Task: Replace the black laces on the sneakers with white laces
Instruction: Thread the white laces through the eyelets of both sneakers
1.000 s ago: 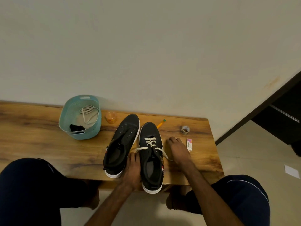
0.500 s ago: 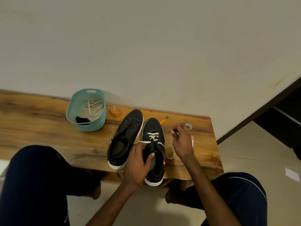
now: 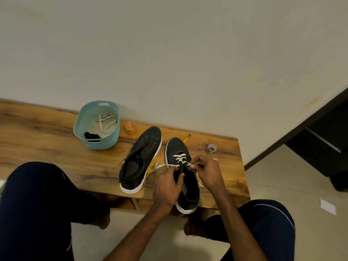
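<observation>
- Half-laced sneaker (image 3: 177,147) lay by the tabletop's (image 3: 56,147) right end, toe toward the rear edge, heel overhanging the front.
- Right hand (image 3: 207,174), grip pinching the white lace (image 3: 178,159) tip, sat over the eyelets.
- Left hand (image 3: 167,183) gripped the sneaker's side.

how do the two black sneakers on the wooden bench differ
The unlaced black sneaker nearer the teal basket has bare eyelets; the partly laced black sneaker carries a white lace across its front eyelets. The unlaced one lies untouched; the left hand grips the laced one while the right hand pinches the lace. Both have black uppers and white soles.
</observation>
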Motion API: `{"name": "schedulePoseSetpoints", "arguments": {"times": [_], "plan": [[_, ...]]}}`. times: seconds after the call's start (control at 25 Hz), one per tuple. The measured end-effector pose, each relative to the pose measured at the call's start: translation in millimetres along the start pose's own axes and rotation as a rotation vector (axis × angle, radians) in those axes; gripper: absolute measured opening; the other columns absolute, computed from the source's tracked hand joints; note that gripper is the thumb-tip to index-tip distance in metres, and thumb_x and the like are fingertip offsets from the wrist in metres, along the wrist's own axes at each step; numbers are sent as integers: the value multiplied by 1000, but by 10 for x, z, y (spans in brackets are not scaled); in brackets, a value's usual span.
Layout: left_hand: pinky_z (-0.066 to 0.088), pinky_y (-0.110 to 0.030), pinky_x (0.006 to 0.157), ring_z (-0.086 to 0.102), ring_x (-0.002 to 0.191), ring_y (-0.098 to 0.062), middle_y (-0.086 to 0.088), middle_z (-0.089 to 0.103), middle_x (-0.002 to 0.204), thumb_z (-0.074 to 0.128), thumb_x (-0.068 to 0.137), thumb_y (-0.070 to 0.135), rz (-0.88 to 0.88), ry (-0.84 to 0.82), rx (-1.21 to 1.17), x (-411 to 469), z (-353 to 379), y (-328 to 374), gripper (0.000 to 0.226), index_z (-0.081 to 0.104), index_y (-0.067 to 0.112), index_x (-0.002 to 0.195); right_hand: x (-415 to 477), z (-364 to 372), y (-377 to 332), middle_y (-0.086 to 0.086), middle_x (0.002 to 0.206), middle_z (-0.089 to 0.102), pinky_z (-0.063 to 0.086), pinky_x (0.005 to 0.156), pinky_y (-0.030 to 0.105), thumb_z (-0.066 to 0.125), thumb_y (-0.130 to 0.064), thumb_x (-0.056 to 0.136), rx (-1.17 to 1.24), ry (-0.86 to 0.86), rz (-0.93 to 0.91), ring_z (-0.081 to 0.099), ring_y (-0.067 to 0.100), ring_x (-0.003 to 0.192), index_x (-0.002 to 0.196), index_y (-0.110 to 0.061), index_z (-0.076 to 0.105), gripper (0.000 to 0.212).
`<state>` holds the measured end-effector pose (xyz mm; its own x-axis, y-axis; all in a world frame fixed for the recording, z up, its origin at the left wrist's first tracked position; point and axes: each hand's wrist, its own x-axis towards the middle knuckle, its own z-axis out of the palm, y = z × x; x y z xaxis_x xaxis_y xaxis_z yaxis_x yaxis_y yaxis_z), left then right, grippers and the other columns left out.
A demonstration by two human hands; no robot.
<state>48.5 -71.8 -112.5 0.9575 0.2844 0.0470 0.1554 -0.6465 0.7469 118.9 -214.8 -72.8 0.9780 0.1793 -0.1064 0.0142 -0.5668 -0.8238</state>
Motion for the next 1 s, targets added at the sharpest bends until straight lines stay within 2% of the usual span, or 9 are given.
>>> {"name": "schedulePoseSetpoints", "arguments": {"times": [0.12,0.24,0.44,0.56,0.6,0.72,0.84,0.92,1.0], "plan": [[57,-30,82,66,97,-4,10,71,107,60,94,40,-33,-20,-85,-39,11,-79,31,64,24,120,35,62,-3,-11,86,68,48,73,23,73,-13,85,-227,-67,-44,62,3,81,82,-26,71,13],[58,-31,81,66,98,-2,11,71,108,57,94,46,-42,-35,-85,-51,43,-127,35,62,28,123,45,141,-17,-10,91,59,48,75,32,73,-20,85,-335,-75,-40,57,10,86,85,-24,72,5],[55,-29,80,62,97,-2,15,67,107,52,96,48,-24,-22,-56,-54,62,-106,32,61,30,121,51,247,26,-7,89,68,49,76,26,75,-10,82,-121,-44,-17,62,7,84,85,-20,75,10],[53,-30,79,61,96,-7,12,66,105,51,99,36,-26,23,-43,-27,46,-79,22,62,28,116,59,243,58,-6,91,72,46,76,14,73,-8,86,-17,-81,70,64,2,87,93,-16,77,11],[53,-30,78,61,95,-7,12,66,105,53,98,33,-33,38,-30,6,44,-68,19,62,28,114,58,235,71,-6,92,73,48,78,14,71,-9,88,-14,-100,89,64,1,89,97,-15,77,13],[49,-26,75,59,92,-6,14,64,101,61,94,29,-51,63,-27,97,47,-18,14,62,28,108,22,178,77,-6,100,74,54,91,28,65,-14,94,18,-138,113,66,3,96,105,-17,76,16],[42,-19,65,59,85,-5,13,63,91,64,92,23,-37,52,-77,163,55,0,8,62,27,98,-84,155,42,-7,102,70,54,92,31,71,-21,90,16,-171,103,64,3,94,110,-17,73,20],[42,-18,64,59,84,-5,13,62,89,63,92,20,-37,43,-177,160,26,-19,9,60,28,93,-137,221,31,-5,110,63,50,94,34,76,-27,84,-136,-122,46,59,11,101,112,-21,67,30],[50,-24,70,62,89,-9,10,64,94,61,95,17,-111,55,-422,102,-63,-32,10,59,27,93,-165,282,27,-5,126,51,41,105,43,76,-34,83,-340,-50,49,47,17,121,122,-28,57,44]]}}
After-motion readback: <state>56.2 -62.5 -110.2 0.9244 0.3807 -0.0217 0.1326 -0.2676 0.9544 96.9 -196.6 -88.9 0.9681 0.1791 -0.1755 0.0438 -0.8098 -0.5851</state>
